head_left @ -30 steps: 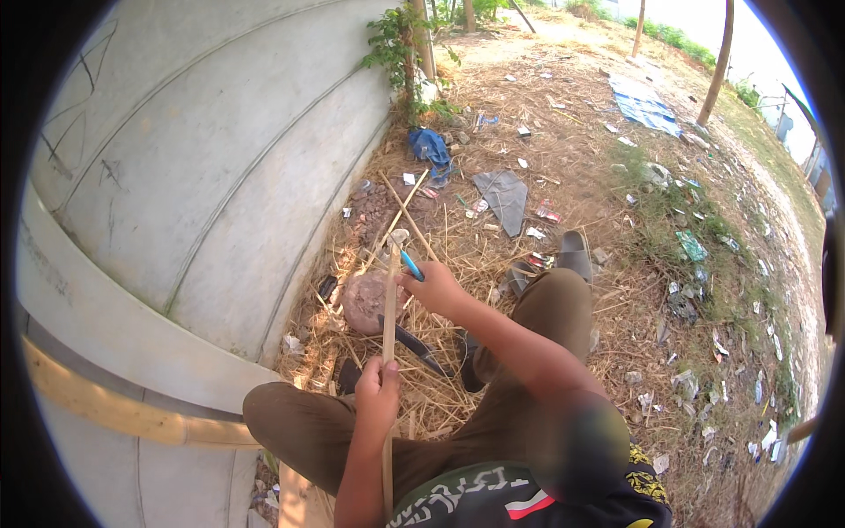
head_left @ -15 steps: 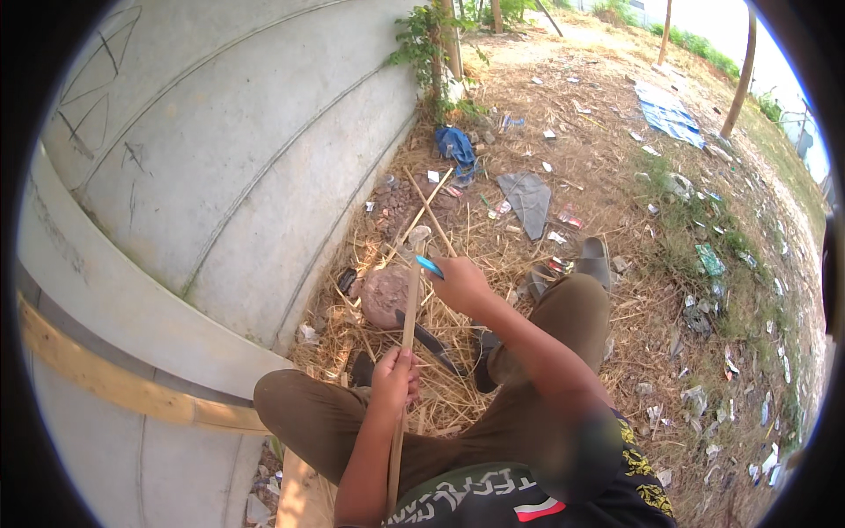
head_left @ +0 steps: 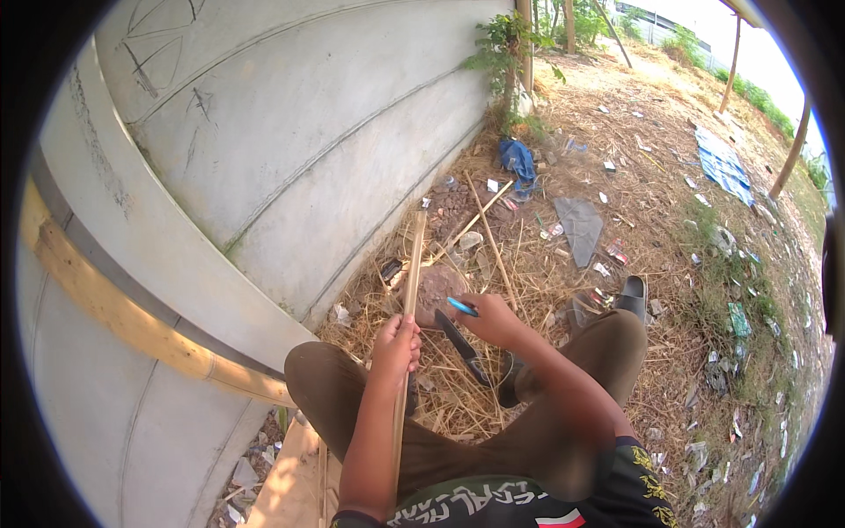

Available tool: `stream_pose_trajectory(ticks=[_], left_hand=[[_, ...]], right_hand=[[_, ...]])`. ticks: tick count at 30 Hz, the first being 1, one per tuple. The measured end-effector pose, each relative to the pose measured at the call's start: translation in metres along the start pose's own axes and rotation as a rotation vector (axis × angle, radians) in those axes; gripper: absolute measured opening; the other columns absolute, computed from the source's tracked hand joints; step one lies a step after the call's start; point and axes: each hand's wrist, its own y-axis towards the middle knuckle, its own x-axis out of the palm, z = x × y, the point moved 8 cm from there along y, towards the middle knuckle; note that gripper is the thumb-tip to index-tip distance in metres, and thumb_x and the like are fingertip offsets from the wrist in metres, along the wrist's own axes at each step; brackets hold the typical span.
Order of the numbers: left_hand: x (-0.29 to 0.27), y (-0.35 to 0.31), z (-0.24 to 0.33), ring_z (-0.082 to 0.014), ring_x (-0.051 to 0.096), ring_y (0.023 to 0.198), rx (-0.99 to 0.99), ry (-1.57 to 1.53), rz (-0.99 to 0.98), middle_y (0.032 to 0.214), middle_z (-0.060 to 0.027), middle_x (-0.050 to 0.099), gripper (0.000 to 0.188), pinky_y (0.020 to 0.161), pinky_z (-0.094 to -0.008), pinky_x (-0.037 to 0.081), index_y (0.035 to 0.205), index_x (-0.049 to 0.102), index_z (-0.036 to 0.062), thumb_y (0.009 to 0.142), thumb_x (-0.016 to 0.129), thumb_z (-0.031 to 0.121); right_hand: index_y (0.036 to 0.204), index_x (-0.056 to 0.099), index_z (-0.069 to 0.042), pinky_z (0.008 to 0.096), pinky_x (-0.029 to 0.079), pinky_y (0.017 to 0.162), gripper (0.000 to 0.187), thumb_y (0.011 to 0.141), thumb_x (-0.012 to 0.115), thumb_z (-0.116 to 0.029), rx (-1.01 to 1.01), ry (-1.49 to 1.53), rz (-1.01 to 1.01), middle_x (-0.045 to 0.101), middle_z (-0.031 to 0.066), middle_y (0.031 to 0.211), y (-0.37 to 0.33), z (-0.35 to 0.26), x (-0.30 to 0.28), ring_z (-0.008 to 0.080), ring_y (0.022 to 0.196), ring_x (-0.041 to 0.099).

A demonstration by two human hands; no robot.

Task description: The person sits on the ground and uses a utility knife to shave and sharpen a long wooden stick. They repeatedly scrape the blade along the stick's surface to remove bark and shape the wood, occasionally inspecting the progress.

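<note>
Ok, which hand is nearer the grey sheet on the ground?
Right. The right hand, gripping a blue object, is left of the sheet and lower in view; the left hand, gripping a wooden strip, is farther left.

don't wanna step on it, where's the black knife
In the head view, the black knife lies on straw right of and below centre, its upper end by the reddish stone, the right hand to its upper right.

I see a pale tan wooden strip (head_left: 415,264), a bright blue tool (head_left: 462,306), a black knife (head_left: 458,340), brown trousers (head_left: 607,352) and a black shirt (head_left: 607,493), its sleeve yellow-patterned.
</note>
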Motion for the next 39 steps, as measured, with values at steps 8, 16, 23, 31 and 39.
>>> stream_pose_trajectory(ticks=[8, 16, 23, 31, 39], left_hand=[[0.011, -0.009, -0.020, -0.0036, 0.037, 0.046, -0.020, 0.187, 0.021, 0.062, 0.0052, 0.041, 0.030, 0.040, -0.0219, 0.030, 0.090, 0.050, 0.0088, 0.107, 0.050, 0.034], [0.034, -0.015, -0.042, -0.0030, 0.038, 0.049, -0.070, 0.231, -0.100, 0.064, 0.0051, 0.043, 0.027, 0.043, -0.0214, 0.029, 0.093, 0.052, 0.0090, 0.106, 0.050, 0.033], [0.038, -0.017, -0.042, -0.0031, 0.040, 0.050, -0.044, 0.263, -0.094, 0.064, 0.0046, 0.045, 0.028, 0.044, -0.0213, 0.030, 0.093, 0.053, 0.0080, 0.106, 0.051, 0.033], [0.047, -0.020, -0.040, -0.0027, 0.035, 0.048, -0.036, 0.304, -0.113, 0.063, 0.0052, 0.041, 0.027, 0.042, -0.0212, 0.028, 0.092, 0.051, 0.0093, 0.107, 0.050, 0.031], [0.038, -0.018, -0.047, -0.0030, 0.034, 0.046, -0.040, 0.275, -0.092, 0.062, 0.0053, 0.041, 0.028, 0.040, -0.0212, 0.028, 0.091, 0.051, 0.0090, 0.107, 0.050, 0.032]], right_hand=[[0.097, 0.071, -0.002, 0.0278, 0.036, 0.045, 0.035, 0.095, 0.068, -0.037, 0.339, 0.592, 0.275, 0.068, 0.0042, 0.071, 0.015, 0.052, -0.026, 0.0063, 0.048, 0.046], [0.113, 0.066, 0.001, 0.0215, 0.033, 0.039, 0.035, 0.094, 0.069, -0.028, 0.292, 0.837, 0.308, 0.073, 0.0095, 0.091, 0.015, 0.038, -0.043, 0.0029, 0.044, 0.041], [0.116, 0.067, 0.000, 0.0207, 0.032, 0.039, 0.031, 0.095, 0.069, -0.023, 0.257, 0.794, 0.351, 0.074, 0.0074, 0.090, 0.016, 0.045, -0.050, 0.0019, 0.044, 0.041], [0.102, 0.072, -0.001, 0.0298, 0.048, 0.059, 0.021, 0.094, 0.069, -0.021, 0.203, 0.399, 0.432, 0.074, 0.0060, 0.083, 0.016, 0.051, -0.059, 0.0109, 0.064, 0.063], [0.097, 0.068, -0.003, 0.0371, 0.050, 0.067, 0.016, 0.095, 0.061, -0.018, 0.114, 0.137, 0.301, 0.070, 0.0096, 0.077, 0.022, 0.027, -0.051, 0.0206, 0.068, 0.065]])
